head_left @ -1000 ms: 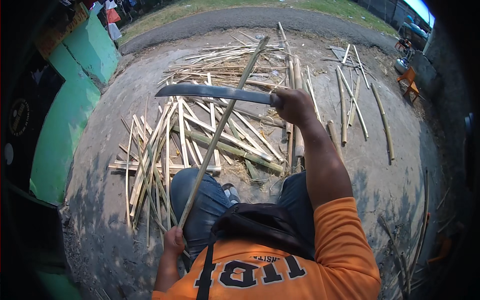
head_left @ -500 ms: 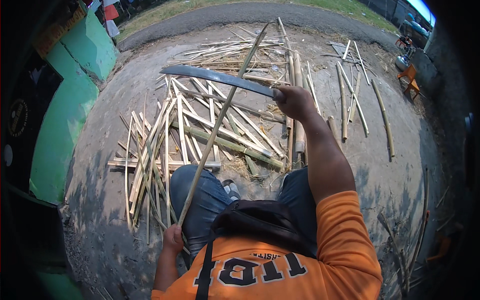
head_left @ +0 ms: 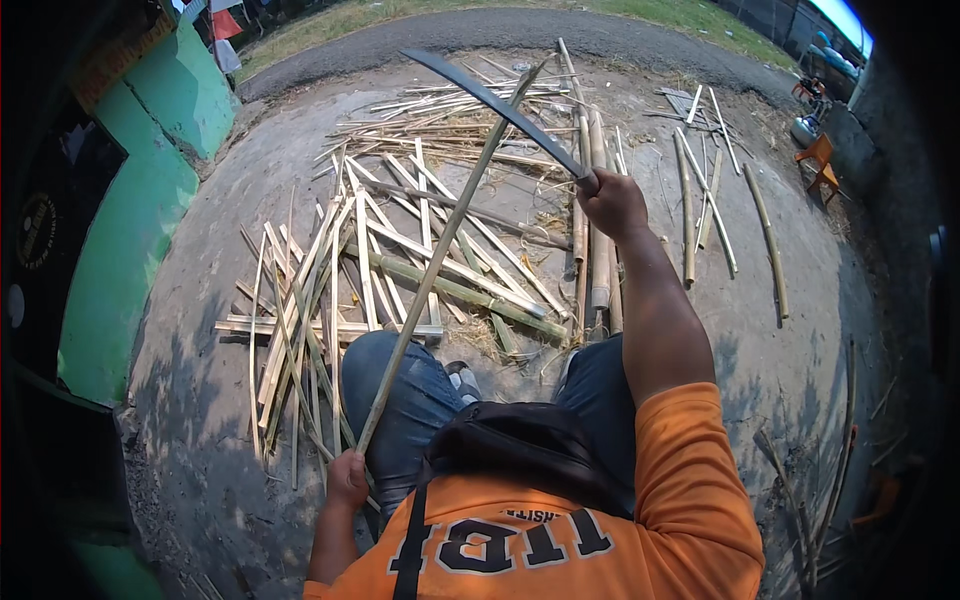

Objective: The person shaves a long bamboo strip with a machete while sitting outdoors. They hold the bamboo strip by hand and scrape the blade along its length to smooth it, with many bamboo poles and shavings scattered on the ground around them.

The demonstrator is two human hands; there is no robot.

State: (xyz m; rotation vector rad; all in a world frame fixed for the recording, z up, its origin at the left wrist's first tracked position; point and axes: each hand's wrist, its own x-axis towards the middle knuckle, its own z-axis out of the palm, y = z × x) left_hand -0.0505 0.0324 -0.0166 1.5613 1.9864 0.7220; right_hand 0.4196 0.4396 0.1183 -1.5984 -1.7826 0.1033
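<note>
My left hand (head_left: 347,478), low beside my left knee, is closed around the near end of a long bamboo strip (head_left: 428,275). The strip slants up and away to the right, its far end raised over the ground. My right hand (head_left: 614,205) grips the handle of a machete (head_left: 470,85), the arm stretched forward. The long dark blade points up and left and crosses the strip close to its far tip; I cannot tell whether they touch. Under the strip lies a loose pile of split bamboo pieces (head_left: 365,250), with a thicker green bamboo length (head_left: 470,292) among them.
Further off, thin bamboo strips (head_left: 430,130) lie in a heap. Whole bamboo poles (head_left: 600,240) rest ahead, and more poles (head_left: 765,235) lie to the right. A green wall (head_left: 130,240) stands on the left, an orange chair (head_left: 818,165) at the far right, and a paved road (head_left: 480,30) beyond.
My right hand has moved slightly right, and the machete has swung so its tip points farther away. The blade now crosses the bamboo strip nearer its far end. My left hand stays put.
</note>
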